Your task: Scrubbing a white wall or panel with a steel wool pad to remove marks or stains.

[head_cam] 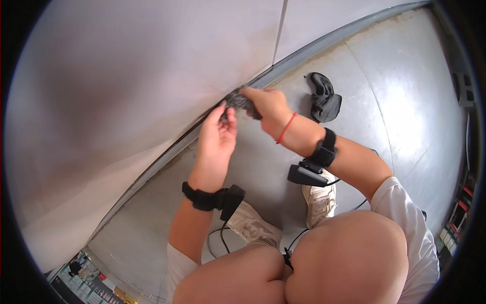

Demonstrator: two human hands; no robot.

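Low in front of a pale wall panel, both hands meet at a crumpled dark grey fabric piece (239,102), possibly a sock; motion blur hides its exact shape. Its right end is gripped by my right hand (267,104), which wears a red cord bracelet (286,128). At the left end, the thumb and fingers of my left hand (218,133) pinch the fabric. A second dark piece, a sock by its look (325,98), lies crumpled on the grey floor (379,114) to the right of my right hand.
The white panel (133,76) rises on the left, with a grey base strip (303,51) along its foot. Black strapped devices sit on my left wrist (212,199) and right forearm (322,154); cables (222,239) trail near my shoes (252,224). Assorted items (91,283) stand lower left.
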